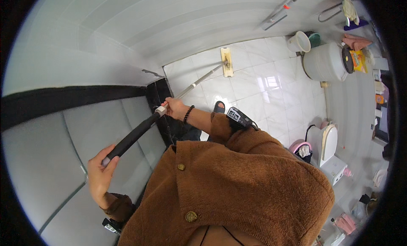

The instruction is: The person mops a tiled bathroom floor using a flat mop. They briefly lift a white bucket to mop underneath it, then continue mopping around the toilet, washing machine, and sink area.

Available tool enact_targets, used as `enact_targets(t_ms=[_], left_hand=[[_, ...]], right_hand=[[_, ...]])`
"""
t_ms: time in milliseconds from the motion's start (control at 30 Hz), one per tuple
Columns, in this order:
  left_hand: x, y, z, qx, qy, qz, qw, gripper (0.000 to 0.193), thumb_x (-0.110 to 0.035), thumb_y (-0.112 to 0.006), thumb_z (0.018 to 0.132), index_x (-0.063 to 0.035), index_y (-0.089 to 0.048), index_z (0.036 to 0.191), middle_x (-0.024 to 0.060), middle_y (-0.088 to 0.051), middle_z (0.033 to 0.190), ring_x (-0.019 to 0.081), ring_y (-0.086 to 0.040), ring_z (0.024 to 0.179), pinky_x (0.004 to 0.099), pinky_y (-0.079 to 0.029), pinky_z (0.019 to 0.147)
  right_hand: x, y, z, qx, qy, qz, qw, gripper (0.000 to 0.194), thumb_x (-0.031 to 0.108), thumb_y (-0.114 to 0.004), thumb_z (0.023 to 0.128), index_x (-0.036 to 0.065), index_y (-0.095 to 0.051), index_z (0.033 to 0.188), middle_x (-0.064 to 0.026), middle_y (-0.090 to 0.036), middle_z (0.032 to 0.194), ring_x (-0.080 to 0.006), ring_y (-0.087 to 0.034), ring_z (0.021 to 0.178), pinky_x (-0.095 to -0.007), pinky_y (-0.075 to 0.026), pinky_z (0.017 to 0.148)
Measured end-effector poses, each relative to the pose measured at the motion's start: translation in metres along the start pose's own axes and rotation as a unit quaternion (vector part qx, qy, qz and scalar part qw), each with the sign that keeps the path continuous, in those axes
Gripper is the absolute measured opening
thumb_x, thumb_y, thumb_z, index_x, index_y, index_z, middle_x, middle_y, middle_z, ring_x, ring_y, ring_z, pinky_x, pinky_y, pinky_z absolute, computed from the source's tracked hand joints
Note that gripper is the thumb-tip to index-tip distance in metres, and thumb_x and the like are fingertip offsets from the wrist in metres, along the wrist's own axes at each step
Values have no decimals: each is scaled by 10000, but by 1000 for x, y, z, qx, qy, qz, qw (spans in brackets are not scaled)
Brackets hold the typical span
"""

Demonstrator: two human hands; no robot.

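A flat mop's long pole runs slantwise from lower left to upper right. My left hand (pixel 101 172) pinches the end of its black foam grip (pixel 135 138), the thumb on one side and a finger on the other. Further down the pole, my right hand (pixel 174 108), with a dark bead bracelet at the wrist, closes around the shaft just past a pale collar (pixel 161 110). The light metal shaft (pixel 203 78) leads to a pale yellow, rectangular mop head (pixel 226 62), which lies on the white tile floor (pixel 251 83) near the wall.
A grey panelled door (pixel 105 134) with a black frame stands at left. My sandalled foot (pixel 219 106) is on the tiles. Along the far side are a white bucket (pixel 299 42), a large white barrel (pixel 324 62), a toilet (pixel 329 142) and a pink-rimmed bin (pixel 300 145). Another long-handled tool (pixel 275 19) leans on the wall.
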State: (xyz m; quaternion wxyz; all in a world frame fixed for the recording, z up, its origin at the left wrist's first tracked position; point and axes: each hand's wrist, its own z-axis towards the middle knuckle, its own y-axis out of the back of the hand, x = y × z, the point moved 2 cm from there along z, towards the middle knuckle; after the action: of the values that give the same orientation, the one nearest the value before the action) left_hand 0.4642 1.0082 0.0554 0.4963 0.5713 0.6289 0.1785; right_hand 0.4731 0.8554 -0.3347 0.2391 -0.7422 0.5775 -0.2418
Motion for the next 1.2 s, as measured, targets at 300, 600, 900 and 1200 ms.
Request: enact_targets(t_ms=[300, 600, 900, 1200], left_hand=[[47, 77, -91, -133, 53, -5, 990, 305, 52, -685, 773, 34, -656, 1076, 54, -650, 855, 74, -540, 720, 198, -441, 639], [79, 111, -137, -188, 68, 35, 979, 325, 30, -703, 784, 47, -604, 1094, 139, -602, 1079, 163, -568, 949, 257, -475, 792], [78, 112, -132, -196, 11, 55, 979, 302, -20, -692, 798, 40, -596, 1078, 118, -594, 1043, 158, -540, 878, 264, -440, 796], [23, 119, -108, -129, -51, 93, 986, 304, -140, -720, 766, 33, -617, 994, 81, -591, 892, 155, -515, 838, 281, -408, 775]], right_hand=[[-106, -99, -45, 97, -93, -87, 987, 213, 160, -452, 918, 7, -569, 828, -129, -575, 896, -226, -585, 826, -365, -543, 725], [-162, -144, -52, 161, -168, -131, 964, 189, 204, -420, 954, 75, -540, 883, -74, -601, 862, -182, -587, 759, -338, -530, 667], [-177, -152, -40, 195, -191, -101, 957, 171, 196, -518, 906, 57, -554, 813, -61, -531, 778, -167, -551, 693, -307, -528, 649], [-133, -144, -54, 217, -109, -12, 970, 174, 174, -554, 884, 34, -568, 782, -88, -536, 757, -194, -553, 682, -318, -514, 609]])
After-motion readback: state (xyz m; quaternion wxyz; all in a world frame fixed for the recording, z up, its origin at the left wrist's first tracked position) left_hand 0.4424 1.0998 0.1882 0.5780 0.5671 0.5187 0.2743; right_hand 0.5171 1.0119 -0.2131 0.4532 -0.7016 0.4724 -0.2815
